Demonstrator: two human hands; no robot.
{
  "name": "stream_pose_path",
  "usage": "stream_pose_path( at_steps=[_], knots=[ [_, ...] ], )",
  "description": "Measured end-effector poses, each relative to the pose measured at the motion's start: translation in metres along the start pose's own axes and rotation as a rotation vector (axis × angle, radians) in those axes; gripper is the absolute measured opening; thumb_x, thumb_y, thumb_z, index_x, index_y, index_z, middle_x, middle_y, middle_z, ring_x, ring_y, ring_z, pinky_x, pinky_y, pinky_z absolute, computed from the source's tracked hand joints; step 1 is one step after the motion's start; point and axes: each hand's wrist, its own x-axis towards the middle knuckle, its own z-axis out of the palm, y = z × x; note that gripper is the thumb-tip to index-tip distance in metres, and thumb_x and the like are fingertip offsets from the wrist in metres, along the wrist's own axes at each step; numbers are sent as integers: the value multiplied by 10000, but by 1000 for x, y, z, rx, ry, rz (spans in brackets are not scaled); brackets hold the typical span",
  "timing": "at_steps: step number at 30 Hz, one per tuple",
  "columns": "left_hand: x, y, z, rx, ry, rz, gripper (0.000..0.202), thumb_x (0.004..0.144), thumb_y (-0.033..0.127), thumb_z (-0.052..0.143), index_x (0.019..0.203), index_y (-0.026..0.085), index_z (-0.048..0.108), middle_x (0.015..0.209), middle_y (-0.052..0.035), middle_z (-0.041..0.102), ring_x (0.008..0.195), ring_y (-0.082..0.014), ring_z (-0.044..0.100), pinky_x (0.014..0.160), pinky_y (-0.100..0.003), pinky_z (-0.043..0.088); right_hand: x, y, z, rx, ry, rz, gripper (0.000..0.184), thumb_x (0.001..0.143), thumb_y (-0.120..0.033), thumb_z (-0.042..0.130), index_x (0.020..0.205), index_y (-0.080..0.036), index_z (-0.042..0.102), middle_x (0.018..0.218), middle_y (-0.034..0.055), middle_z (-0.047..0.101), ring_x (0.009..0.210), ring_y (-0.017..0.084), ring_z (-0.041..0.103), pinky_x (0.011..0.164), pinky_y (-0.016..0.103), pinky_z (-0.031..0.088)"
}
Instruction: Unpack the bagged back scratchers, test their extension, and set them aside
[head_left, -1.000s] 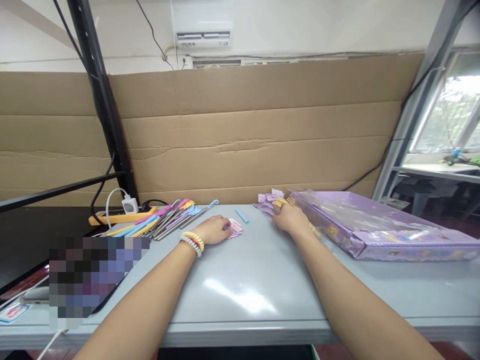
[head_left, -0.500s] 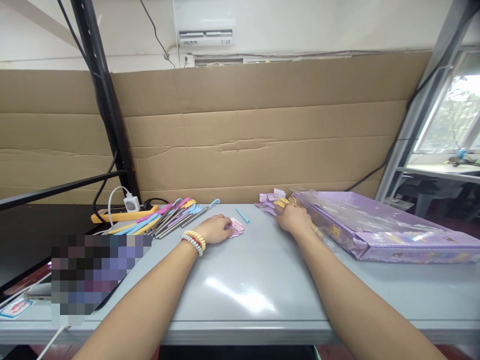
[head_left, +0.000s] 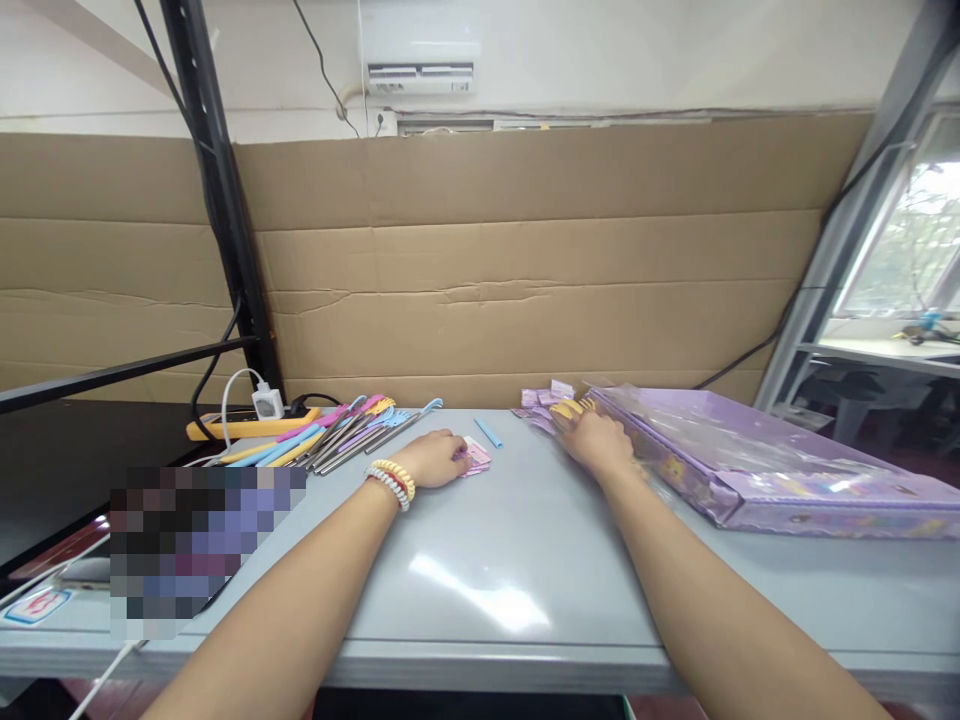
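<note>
My left hand (head_left: 433, 459), with beaded bracelets at the wrist, rests on the table with its fingers curled over a small stack of pink printed cards (head_left: 478, 457). A short light blue strip (head_left: 488, 432) lies just beyond them. On the right, my right hand (head_left: 601, 442) is closed around a yellow back scratcher; its clawed head (head_left: 572, 409) shows past the fingers, and most of its handle is hidden. Purple printed packets (head_left: 536, 397) lie behind that hand. Close beside it is a purple tray-like box (head_left: 814, 520) with clear plastic over it.
Several back scratchers (head_left: 352, 437) in yellow, blue, pink and purple lie in a pile at left. Behind them are a yellow power strip (head_left: 255, 428) and a white charger (head_left: 268, 402). A cardboard panel (head_left: 510, 260) stands along the back, between a black post (head_left: 225, 200) and a grey post.
My right hand has shifted slightly to the right around the yellow back scratcher, whose lower end is now less visible. The left hand stays on the cards. The view has tilted slightly.
</note>
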Motion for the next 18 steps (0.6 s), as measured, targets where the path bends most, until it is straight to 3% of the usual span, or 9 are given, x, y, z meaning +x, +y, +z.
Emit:
stream_pose_path(
  at_steps=[5, 11, 18],
  knots=[
    [1, -1, 1, 2, -4, 2, 410, 821, 437, 349, 1044, 192, 590, 1067, -113, 578, 968, -236, 554, 853, -335, 419, 1, 2, 0, 15, -21, 25, 441, 789, -286, 458, 1160, -65, 546, 1133, 208, 571, 1089, 334, 511, 858, 400, 419],
    [1, -1, 1, 13, -5, 5, 414, 823, 437, 346, 1050, 188, 587, 1067, -115, 578, 990, -243, 544, 869, -340, 413, 5, 4, 2, 59, -49, 82, 483, 785, -360, 498, 1182, -87, 526, 1119, 217, 583, 1081, 332, 527, 858, 405, 417],
    [0, -1, 0, -24, -3, -1, 405, 811, 430, 371, 1046, 184, 591, 1071, -124, 577, 975, -249, 549, 855, -341, 412, 3, 8, 1, 76, 10, 86, 447, 802, -336, 473, 1171, -88, 509, 1139, 222, 567, 1080, 333, 526, 838, 412, 430]
  ],
)
